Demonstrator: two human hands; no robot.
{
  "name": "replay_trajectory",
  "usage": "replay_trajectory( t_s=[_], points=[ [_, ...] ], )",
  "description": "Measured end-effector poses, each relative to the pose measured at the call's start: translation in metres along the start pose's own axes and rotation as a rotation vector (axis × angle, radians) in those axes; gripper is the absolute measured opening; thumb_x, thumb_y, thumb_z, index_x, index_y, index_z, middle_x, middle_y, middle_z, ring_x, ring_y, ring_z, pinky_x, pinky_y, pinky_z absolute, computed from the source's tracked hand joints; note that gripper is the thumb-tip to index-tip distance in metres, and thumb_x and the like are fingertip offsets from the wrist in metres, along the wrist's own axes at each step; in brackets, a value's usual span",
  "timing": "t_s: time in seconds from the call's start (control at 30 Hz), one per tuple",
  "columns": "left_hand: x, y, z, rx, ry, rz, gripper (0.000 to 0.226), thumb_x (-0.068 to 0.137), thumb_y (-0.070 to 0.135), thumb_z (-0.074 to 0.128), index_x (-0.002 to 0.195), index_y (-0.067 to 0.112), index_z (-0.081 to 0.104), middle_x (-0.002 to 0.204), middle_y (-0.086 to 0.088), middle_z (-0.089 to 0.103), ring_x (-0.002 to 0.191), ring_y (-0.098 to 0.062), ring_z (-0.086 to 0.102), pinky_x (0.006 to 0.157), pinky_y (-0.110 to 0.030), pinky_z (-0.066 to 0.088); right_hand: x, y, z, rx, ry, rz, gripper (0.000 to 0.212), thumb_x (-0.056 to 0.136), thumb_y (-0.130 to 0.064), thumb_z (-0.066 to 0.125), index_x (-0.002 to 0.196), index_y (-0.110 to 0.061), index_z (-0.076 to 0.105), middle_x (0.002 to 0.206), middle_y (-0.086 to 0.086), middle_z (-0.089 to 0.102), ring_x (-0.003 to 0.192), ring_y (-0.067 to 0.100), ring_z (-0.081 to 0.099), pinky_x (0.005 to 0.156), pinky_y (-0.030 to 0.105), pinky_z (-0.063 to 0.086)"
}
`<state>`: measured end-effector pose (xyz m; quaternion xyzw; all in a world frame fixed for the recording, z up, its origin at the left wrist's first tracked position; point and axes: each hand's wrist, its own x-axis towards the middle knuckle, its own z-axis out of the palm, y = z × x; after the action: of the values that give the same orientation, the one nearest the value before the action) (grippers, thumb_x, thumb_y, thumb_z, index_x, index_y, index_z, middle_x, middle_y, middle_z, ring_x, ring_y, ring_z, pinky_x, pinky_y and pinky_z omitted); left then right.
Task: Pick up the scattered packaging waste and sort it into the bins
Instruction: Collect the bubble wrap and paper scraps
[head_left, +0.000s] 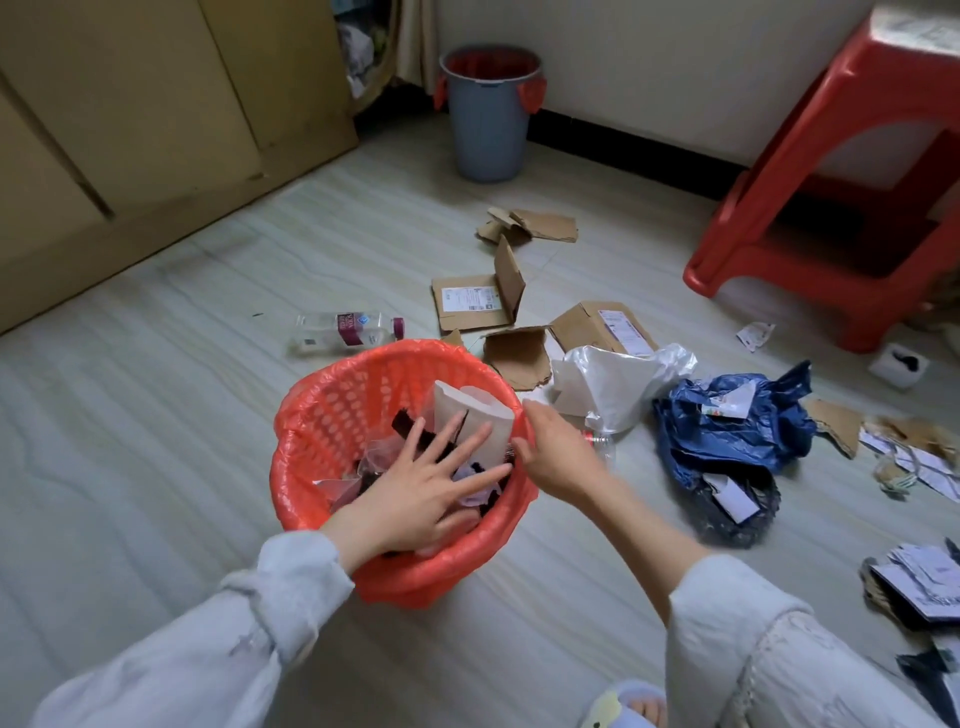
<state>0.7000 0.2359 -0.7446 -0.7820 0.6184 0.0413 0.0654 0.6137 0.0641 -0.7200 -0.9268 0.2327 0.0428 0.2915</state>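
An orange basket bin (332, 415) lined with an orange bag stands on the floor in front of me, holding a white foam piece (467, 410) and mixed scraps. My left hand (421, 483) lies flat with spread fingers, pressing on the waste inside. My right hand (550, 452) grips the bin's right rim. On the floor lie a clear plastic bottle (345, 330), cardboard pieces (478, 301), a white plastic bag (618, 379) and a blue plastic bag (727, 431).
A grey bin (488, 130) with a red liner stands by the far wall. A red plastic stool (831, 208) is at the right. Wooden cabinets (130, 130) line the left. Torn paper and cardboard (909, 457) litter the right floor.
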Motion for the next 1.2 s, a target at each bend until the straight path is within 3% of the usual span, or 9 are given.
replay_trajectory(
  t_s=[0.07,0.23,0.3,0.4,0.63,0.7,0.83,1.03,1.2],
  points=[
    [0.011,-0.014,0.007,0.101,-0.1,0.042,0.07,0.082,0.064,0.03,0.145,0.038,0.016,0.153,-0.008,0.016,0.137,-0.037,0.018,0.098,-0.065,0.031,-0.004,0.007,0.01,0.123,-0.037,0.037,0.03,0.089,-0.018,0.044,0.119,-0.015,0.044,0.124,0.009,0.053,0.114,0.031,0.051,0.088,0.037,0.042],
    [0.021,-0.042,0.05,0.077,-0.221,0.036,0.089,0.065,0.079,0.019,0.136,0.048,-0.026,0.143,0.001,-0.044,0.142,-0.04,0.005,0.102,-0.071,0.008,-0.004,0.009,0.021,0.274,-0.024,0.058,0.037,0.089,-0.019,0.039,0.125,-0.027,0.037,0.127,0.004,0.053,0.109,0.031,0.055,0.087,0.041,0.047],
    [0.025,-0.04,0.061,0.097,-0.295,-0.001,0.091,0.062,0.08,0.018,0.139,0.043,-0.015,0.15,-0.006,-0.028,0.138,-0.041,0.022,0.099,-0.073,0.015,0.0,0.009,0.023,0.281,-0.034,0.064,0.036,0.088,-0.019,0.038,0.124,-0.025,0.036,0.126,0.007,0.052,0.107,0.031,0.054,0.086,0.044,0.047],
    [0.03,-0.039,0.074,0.142,-0.513,-0.115,0.089,0.06,0.08,0.03,0.138,0.036,0.025,0.146,-0.01,0.038,0.108,-0.037,0.059,0.08,-0.072,0.038,0.002,0.011,0.028,0.251,-0.059,0.099,0.05,0.091,-0.02,0.035,0.139,-0.025,0.022,0.134,0.01,0.048,0.112,0.034,0.052,0.086,0.042,0.046],
    [0.041,-0.044,0.134,0.076,-0.496,-0.157,0.092,0.041,0.08,0.054,0.124,0.042,0.038,0.136,-0.002,0.037,0.095,-0.037,0.065,0.072,-0.074,0.039,0.001,0.023,0.036,0.266,-0.097,0.09,0.061,0.094,-0.032,0.033,0.146,-0.036,0.0,0.148,0.006,0.033,0.125,0.03,0.045,0.099,0.048,0.041],
    [0.045,-0.036,0.116,0.066,-0.493,-0.159,0.098,0.039,0.081,0.062,0.126,0.043,0.036,0.142,-0.003,0.031,0.104,-0.039,0.06,0.079,-0.075,0.033,0.002,0.025,0.035,0.255,-0.127,0.103,0.062,0.096,-0.036,0.031,0.146,-0.038,-0.005,0.15,0.005,0.029,0.127,0.03,0.043,0.101,0.047,0.039],
    [0.049,-0.028,0.104,-0.013,-0.537,-0.186,0.085,0.079,0.064,0.05,0.144,0.045,0.0,0.156,0.002,-0.015,0.141,-0.038,0.002,0.099,-0.074,-0.001,0.002,0.021,0.033,0.239,-0.145,0.13,0.061,0.097,-0.035,0.03,0.146,-0.036,-0.006,0.147,0.01,0.033,0.124,0.033,0.045,0.099,0.046,0.04],
    [0.038,-0.023,0.06,-0.194,-0.525,-0.232,0.088,0.079,0.062,0.054,0.145,0.041,-0.001,0.156,-0.001,-0.013,0.142,-0.036,-0.01,0.106,-0.066,-0.002,-0.017,0.015,0.019,0.277,-0.152,0.118,0.053,0.091,-0.036,0.037,0.141,-0.026,0.022,0.138,0.01,0.046,0.126,0.029,0.045,0.102,0.043,0.039],
    [0.032,-0.009,0.004,-0.269,-0.427,-0.224,0.077,0.084,0.048,0.057,0.146,0.036,0.013,0.156,-0.001,-0.016,0.142,-0.034,-0.012,0.113,-0.055,0.007,-0.04,0.0,-0.022,0.09,-0.168,0.121,0.059,0.097,-0.031,0.04,0.148,-0.013,0.014,0.152,0.01,0.026,0.136,0.026,0.033,0.11,0.037,0.029]
  ],
)
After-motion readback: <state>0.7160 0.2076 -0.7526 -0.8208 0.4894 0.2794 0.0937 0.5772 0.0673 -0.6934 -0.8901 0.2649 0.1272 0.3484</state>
